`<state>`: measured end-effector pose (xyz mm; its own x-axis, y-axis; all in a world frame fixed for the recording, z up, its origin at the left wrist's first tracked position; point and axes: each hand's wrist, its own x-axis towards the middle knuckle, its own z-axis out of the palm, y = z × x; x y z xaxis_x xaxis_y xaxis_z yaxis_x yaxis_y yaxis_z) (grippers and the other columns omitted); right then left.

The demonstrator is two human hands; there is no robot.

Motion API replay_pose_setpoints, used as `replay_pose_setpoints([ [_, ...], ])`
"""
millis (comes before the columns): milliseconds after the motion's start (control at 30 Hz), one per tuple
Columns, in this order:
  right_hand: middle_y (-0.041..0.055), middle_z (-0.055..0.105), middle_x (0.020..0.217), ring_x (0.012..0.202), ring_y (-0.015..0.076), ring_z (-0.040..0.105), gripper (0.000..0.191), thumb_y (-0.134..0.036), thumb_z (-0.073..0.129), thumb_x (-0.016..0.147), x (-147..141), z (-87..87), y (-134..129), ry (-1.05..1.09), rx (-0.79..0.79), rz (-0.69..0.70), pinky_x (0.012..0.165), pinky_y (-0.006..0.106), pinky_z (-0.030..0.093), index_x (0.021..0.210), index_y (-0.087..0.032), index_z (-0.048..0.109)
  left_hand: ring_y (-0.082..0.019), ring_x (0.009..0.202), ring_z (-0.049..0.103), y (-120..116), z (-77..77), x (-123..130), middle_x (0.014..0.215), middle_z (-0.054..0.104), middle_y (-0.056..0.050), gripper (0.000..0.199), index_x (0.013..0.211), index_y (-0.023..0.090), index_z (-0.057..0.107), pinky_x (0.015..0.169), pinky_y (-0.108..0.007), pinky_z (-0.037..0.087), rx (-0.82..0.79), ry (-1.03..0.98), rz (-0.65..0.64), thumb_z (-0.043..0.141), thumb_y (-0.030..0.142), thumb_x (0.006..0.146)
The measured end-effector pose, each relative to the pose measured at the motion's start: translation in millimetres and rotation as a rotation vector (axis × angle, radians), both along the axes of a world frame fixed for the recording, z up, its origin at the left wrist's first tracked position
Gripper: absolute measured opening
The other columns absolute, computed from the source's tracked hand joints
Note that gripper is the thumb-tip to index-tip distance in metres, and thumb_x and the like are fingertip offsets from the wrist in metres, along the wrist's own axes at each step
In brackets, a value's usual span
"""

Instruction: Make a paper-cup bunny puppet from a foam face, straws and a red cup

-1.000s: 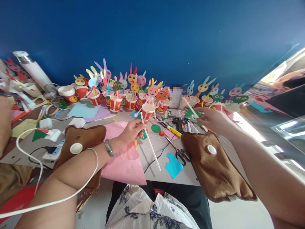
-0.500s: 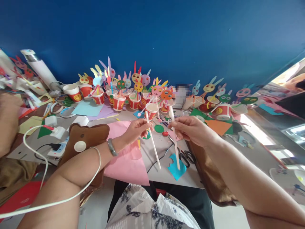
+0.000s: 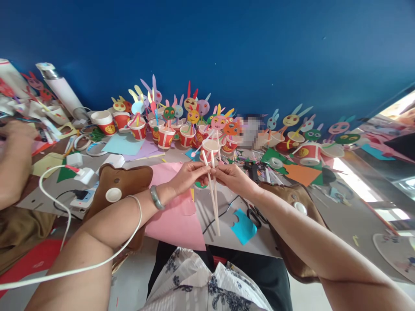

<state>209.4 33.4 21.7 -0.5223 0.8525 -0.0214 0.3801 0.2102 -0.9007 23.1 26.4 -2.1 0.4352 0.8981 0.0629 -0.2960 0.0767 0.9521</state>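
Two long white sticks (image 3: pixel 215 203) slant down over the table, close together and nearly touching at their lower ends. One is pinched near its top by my left hand (image 3: pixel 193 173). My right hand (image 3: pixel 234 177) pinches the other, its fingertips meeting those of the left. Just beyond them stands a red and white paper cup (image 3: pixel 211 146), with a pink paper face (image 3: pixel 218 122) with yellow ears behind it. Pink paper (image 3: pixel 175 216) lies under my left forearm, and a blue paper scrap (image 3: pixel 244 227) lies right of the sticks.
Rows of cups with paper animal faces line the blue wall (image 3: pixel 207 52). Black-handled scissors (image 3: pixel 253 216) lie by the blue scrap. Brown pouches (image 3: pixel 125 183) flank my arms. A white cable (image 3: pixel 97 268) crosses my left forearm. Another person's hand (image 3: pixel 16 134) is at the far left.
My right hand has moved left with its stick, up against my left hand, so the two sticks are now side by side. The view has shifted slightly.
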Motion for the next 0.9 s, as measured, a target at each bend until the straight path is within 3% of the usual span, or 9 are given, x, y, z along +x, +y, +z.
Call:
replay_pose_setpoints([
  [167, -0.0065, 0.033, 0.053, 0.049, 0.0075, 0.027, 0.054, -0.069, 0.051, 0.089, -1.0, 2.1, -4.8, 0.015, -0.06, 0.036, 0.047, 0.024, 0.02, 0.07, -0.019, 0.052, -0.008, 0.051, 0.057, -0.2, 0.9, -0.2, 0.06, 0.06, 0.001, 0.041, 0.079, 0.014, 0.065, 0.052, -0.022, 0.042, -0.016, 0.008, 0.004, 0.075, 0.054, 0.075],
  [433, -0.0024, 0.051, 0.061, 0.056, 0.0098, 0.044, 0.05, -0.066, 0.057, 0.087, 3.4, -13.1, -19.3, 0.026, -0.098, 0.01, 0.055, 0.025, 0.033, 0.07, -0.019, 0.052, -0.008, 0.05, 0.055, 2.3, 2.0, -0.4, 0.054, 0.058, 0.002, 0.038, 0.07, 0.015, 0.058, 0.053, -0.021, 0.043, 0.041, 0.032, 0.123, 0.071, 0.05, 0.079],
  [567, 0.0023, 0.062, 0.074, 0.064, 0.0123, 0.052, 0.049, -0.066, 0.055, 0.088, 1.0, -15.9, -23.8, 0.038, -0.111, -0.007, 0.061, 0.027, 0.041, 0.076, -0.019, 0.058, -0.008, 0.049, 0.055, 4.0, -0.4, 0.2, 0.054, 0.058, 0.002, 0.041, 0.075, 0.014, 0.061, 0.052, -0.021, 0.043, 0.058, 0.04, 0.119, 0.071, 0.054, 0.078],
  [733, 0.001, 0.064, 0.067, 0.057, 0.0122, 0.053, 0.046, -0.065, 0.057, 0.087, -3.0, -15.0, -26.3, 0.079, -0.237, 0.011, 0.056, 0.027, 0.043, 0.081, -0.02, 0.055, -0.009, 0.051, 0.057, 3.5, -4.0, 0.3, 0.055, 0.059, 0.002, 0.04, 0.08, 0.014, 0.065, 0.052, -0.021, 0.043, 0.066, 0.023, 0.068, 0.072, 0.053, 0.076],
  [900, 0.0018, 0.068, 0.068, 0.054, 0.0133, 0.058, 0.043, -0.064, 0.056, 0.088, -8.9, -18.1, -34.3, 0.2, -0.402, -0.041, 0.055, 0.027, 0.044, 0.089, -0.021, 0.052, -0.009, 0.051, 0.057, 4.0, -2.8, 0.7, 0.055, 0.06, 0.002, 0.037, 0.079, 0.014, 0.061, 0.054, -0.022, 0.046, 0.098, 0.017, 0.131, 0.071, 0.05, 0.078],
])
